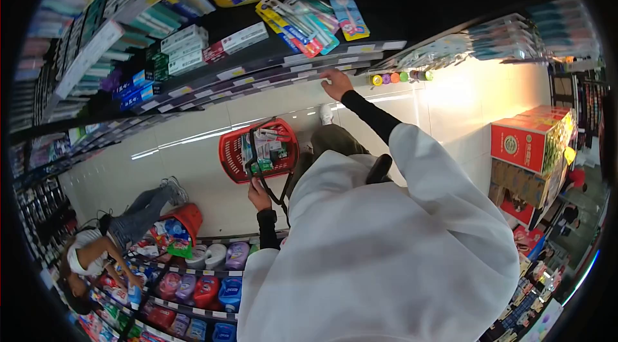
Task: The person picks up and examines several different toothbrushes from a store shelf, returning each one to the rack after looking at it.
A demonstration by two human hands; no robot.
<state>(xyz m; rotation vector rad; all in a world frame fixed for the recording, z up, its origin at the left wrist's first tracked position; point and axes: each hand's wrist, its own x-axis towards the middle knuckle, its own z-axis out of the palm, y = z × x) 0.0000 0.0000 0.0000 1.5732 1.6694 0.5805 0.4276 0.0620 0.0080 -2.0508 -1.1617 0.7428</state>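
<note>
My left hand (259, 195) is closed round the black handle (280, 201) of a red shopping basket (232, 168). Inside the basket lie several small packages (273, 142), white, green and red, too small to name. My right hand (336, 85) reaches out beside the front edge of the shelf (309, 69), its fingers loosely bent and apart with nothing visible between them. Above it on the shelf lie several packaged toothbrushes (299, 23) and a blue toothbrush pack (347, 12).
Toothpaste-like boxes (187, 46) fill the shelf further left. Small round colourful containers (394, 78) stand in a row past my right hand. Stacked red cartons (518, 145) are at the right. Another person (96, 255) bends at detergent shelves (203, 290) beside a filled red basket (191, 218).
</note>
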